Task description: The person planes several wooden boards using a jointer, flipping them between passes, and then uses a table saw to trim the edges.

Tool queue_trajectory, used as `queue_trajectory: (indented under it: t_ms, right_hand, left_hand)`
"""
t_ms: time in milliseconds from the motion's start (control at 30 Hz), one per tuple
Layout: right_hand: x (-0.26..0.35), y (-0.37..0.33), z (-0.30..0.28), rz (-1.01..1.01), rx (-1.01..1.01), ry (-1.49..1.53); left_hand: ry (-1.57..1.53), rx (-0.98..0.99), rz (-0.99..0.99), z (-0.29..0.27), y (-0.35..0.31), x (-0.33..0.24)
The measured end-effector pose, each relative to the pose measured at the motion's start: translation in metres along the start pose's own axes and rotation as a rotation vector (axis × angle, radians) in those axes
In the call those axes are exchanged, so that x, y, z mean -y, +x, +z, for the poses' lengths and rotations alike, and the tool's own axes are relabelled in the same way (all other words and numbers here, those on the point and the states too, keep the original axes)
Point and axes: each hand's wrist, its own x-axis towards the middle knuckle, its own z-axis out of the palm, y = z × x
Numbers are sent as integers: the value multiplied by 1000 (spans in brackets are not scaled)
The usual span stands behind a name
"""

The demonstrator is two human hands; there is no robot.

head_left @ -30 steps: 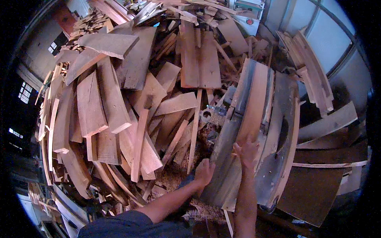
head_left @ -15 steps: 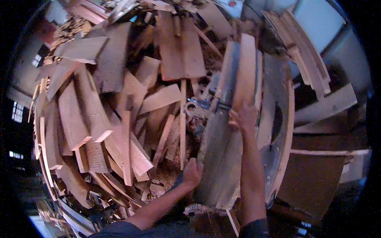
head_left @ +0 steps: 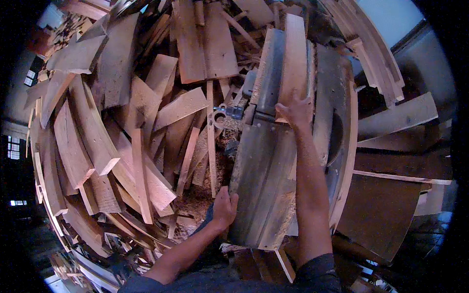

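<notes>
While offcuts (head_left: 127, 122) lie heaped in overlapping layers across the left and top of the scene, a long grey plank (head_left: 266, 166) rests lengthwise on the machine surface (head_left: 337, 132) at centre, its near end at the surface's near edge and its far end running toward the far edge. Just right of the plank's far half, a paler board (head_left: 296, 58) stands on edge against it. Dark panels (head_left: 381, 215) lean beyond the surface's right edge, and sawdust (head_left: 195, 202) covers the ground between the heap and the surface's left edge. A metal fitting (head_left: 233, 112) juts from the left edge near the plank's middle. The right hand (head_left: 294, 110) lies flat on the plank at mid-length, fingers spread wide and pressed against the pale board's foot. The left hand (head_left: 223, 207) sits at the plank's near left edge, fingers curled narrowly around that edge, thumb on top.
</notes>
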Motion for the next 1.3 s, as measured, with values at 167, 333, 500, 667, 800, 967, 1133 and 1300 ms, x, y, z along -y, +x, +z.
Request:
queue_trajectory:
  t_ms: [167,333,500,667,800,967,1133,1300]
  right_hand:
    - [-3,23,-4,-39,99,81]
    - [-8,18,-2,-157,105,0]
    - [-62,-48,-12,-175,86,449]
    - [-29,-205,-81,148,370,1252]
    - [-45,-312,-112,288,427,1408]
    - [-12,-388,-118,255,309,1371]
    - [-41,-474,-85,114,169,905]
    - [-62,-581,-110,-37,257,511]
  left_hand:
    - [-5,33,-22,-12,0,-5]
    - [12,-87,33,2,-7,9]
    - [-18,-51,113,15,-9,13]
    - [334,-317,217,21,1,21]
    - [-260,-44,226,0,60,-68]
    - [-1024,648,-371,13,130,-108]
    - [-1081,650,-261,20,68,-86]
    - [-1053,908,-140,-45,-67,-87]
